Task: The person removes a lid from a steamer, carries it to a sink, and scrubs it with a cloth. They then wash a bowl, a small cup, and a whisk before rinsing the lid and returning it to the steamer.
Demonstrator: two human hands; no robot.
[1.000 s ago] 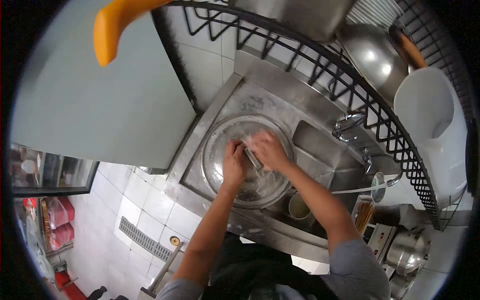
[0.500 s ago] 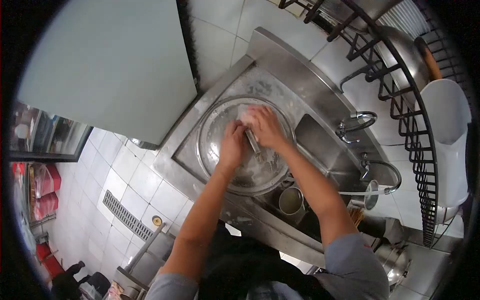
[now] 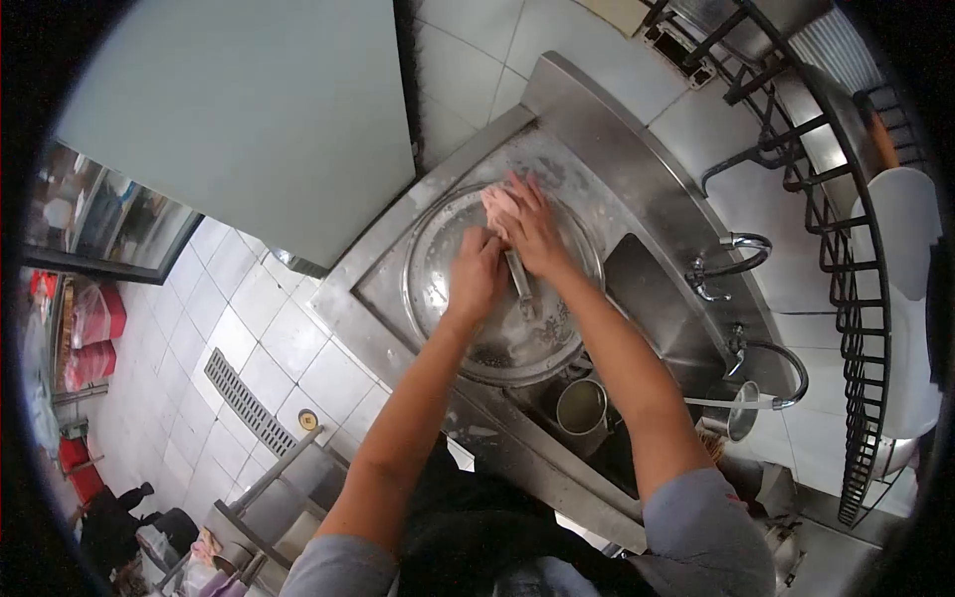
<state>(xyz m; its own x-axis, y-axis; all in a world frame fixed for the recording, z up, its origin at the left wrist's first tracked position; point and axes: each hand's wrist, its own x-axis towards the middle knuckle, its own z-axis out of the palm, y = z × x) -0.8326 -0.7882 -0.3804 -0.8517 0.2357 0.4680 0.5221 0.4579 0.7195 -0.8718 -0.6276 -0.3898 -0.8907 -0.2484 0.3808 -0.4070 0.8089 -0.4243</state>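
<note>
A large round metal lid (image 3: 435, 261), wet and streaked with suds, lies on the stainless steel counter. Its strap handle (image 3: 522, 287) runs across the middle. My left hand (image 3: 477, 274) is closed at the handle's upper end, fingers curled; the exact grip is partly hidden. Beyond it, my right hand (image 3: 535, 237) presses a crumpled pink cloth (image 3: 498, 207) against the lid near the far rim. The right fingers stretch past the cloth, with the palm over part of it.
Right of the lid is a sink basin (image 3: 640, 289) with two faucets, (image 3: 731, 242) being the upper faucet. A metal pot (image 3: 582, 406) stands in the nearer basin. A black wire rack (image 3: 841, 234) hangs at right. A grey-green panel (image 3: 239, 119) borders the counter at left.
My right fingers have stretched outward toward the lid's far rim, and more of the pink cloth shows. My left hand stays by the handle. The whole view has shifted slightly.
</note>
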